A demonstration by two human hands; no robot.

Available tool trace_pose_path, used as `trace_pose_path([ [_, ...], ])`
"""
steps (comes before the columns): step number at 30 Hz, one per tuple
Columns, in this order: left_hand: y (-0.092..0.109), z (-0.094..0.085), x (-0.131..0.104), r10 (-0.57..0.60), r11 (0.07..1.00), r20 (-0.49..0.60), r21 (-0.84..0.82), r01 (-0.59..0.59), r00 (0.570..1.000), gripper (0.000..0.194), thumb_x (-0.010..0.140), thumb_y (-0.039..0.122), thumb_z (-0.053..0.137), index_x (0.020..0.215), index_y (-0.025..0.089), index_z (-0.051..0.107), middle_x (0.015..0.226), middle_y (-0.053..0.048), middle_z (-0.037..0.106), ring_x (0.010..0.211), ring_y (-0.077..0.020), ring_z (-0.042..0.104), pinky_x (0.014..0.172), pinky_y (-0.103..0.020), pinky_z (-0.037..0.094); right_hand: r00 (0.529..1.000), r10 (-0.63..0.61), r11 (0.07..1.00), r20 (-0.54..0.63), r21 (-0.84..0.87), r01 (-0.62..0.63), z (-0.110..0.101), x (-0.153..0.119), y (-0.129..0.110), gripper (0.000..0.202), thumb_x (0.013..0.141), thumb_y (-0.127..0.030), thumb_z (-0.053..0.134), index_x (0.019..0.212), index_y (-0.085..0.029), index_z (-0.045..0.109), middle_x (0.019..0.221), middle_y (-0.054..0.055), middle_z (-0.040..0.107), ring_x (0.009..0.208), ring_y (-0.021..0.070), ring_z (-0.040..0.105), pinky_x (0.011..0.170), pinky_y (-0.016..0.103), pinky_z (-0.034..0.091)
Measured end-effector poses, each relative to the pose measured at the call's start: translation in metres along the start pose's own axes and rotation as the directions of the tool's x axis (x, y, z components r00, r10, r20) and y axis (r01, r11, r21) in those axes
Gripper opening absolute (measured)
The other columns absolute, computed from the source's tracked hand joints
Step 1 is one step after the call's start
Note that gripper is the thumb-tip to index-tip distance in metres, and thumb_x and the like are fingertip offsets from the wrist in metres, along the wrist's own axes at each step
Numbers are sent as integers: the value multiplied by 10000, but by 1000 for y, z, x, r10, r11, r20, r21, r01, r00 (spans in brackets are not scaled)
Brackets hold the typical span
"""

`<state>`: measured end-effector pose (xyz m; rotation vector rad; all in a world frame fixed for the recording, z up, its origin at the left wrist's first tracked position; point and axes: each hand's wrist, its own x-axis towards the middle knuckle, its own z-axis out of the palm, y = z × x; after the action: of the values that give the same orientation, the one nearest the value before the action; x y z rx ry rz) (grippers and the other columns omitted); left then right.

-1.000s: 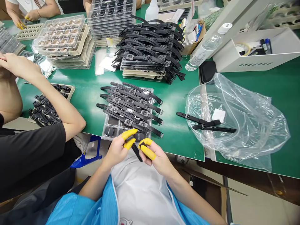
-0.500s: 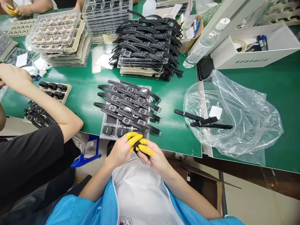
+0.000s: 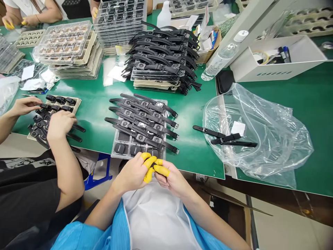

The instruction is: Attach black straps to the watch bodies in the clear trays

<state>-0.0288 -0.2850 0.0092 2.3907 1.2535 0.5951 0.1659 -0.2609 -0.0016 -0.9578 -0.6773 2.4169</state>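
Yellow covers sit on the fingertips of both my hands, which meet just below the table edge. My left hand point(image 3: 135, 171) and my right hand point(image 3: 170, 177) pinch a small dark piece point(image 3: 153, 164) between them, mostly hidden by the fingers. Just beyond them lies a clear tray point(image 3: 113, 150) with several watches point(image 3: 142, 114), their black straps spread slantwise. Square black watch bodies point(image 3: 119, 148) without straps fill its near row. On the right, loose black straps point(image 3: 225, 136) rest on a clear plastic bag point(image 3: 273, 139).
Stacked trays of strapped watches point(image 3: 162, 52) stand behind. A bottle point(image 3: 221, 57) and a white box point(image 3: 278, 69) are at the back right. At the left, a co-worker's hands point(image 3: 61, 123) are over another tray point(image 3: 78, 104). A blue stool point(image 3: 100, 173) stands below the table.
The co-worker's arm has swung down, and both their hands now show at the left tray. My hands stay together, with the dark piece now more covered. The view has shifted slightly.
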Motion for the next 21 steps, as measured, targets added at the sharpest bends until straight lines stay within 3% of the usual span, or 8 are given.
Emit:
trace_pose_path([
  [6,-4,-9,-3,-24,979,22,-200,28,999,448,1057,201,424,1501,199,486,1275,-143,678,1189,-271,658,993,-425,609,998,-43,992,40,-117,48,-1,1,4,426,893,-627,706,907,-232,546,468,-131,404,396,73,216,415,229,208],
  [9,-10,-13,-6,-49,965,12,-258,50,999,504,1063,257,508,1558,222,418,1355,-144,670,1243,-262,672,1019,-404,609,975,-222,901,17,-378,212,-3,1,1,412,919,-625,686,953,-231,572,606,-61,571,494,118,445,503,254,365],
  [12,-21,-23,-11,-112,970,19,-214,114,993,515,1054,250,544,1556,244,424,1355,-117,703,1211,-243,716,1001,-376,620,919,-381,579,98,-750,320,-8,0,-7,307,965,-523,679,1027,-225,634,904,47,747,760,194,654,689,304,473],
  [14,-32,-36,-17,-176,972,40,-148,180,984,473,1058,206,511,1527,250,467,1306,-88,744,1149,-225,748,972,-357,628,908,-374,343,190,-881,326,-14,-1,-14,244,1030,-452,594,1060,-220,663,956,68,773,797,213,682,710,316,466],
  [18,-52,-69,-28,-227,974,13,2,227,974,343,1048,194,520,1378,234,606,1159,-60,792,1008,-216,767,904,-342,620,881,-377,44,284,-945,323,-17,0,-28,283,1087,-389,490,1085,-194,695,868,58,748,723,200,667,649,305,428],
  [21,-65,-91,-30,-204,963,-6,181,201,979,257,1046,193,507,1210,226,701,1157,-84,778,1024,-256,717,903,-394,579,837,-438,-134,329,-944,301,-10,9,-37,361,1114,-377,426,1045,-184,724,947,85,730,774,194,672,653,303,429],
])
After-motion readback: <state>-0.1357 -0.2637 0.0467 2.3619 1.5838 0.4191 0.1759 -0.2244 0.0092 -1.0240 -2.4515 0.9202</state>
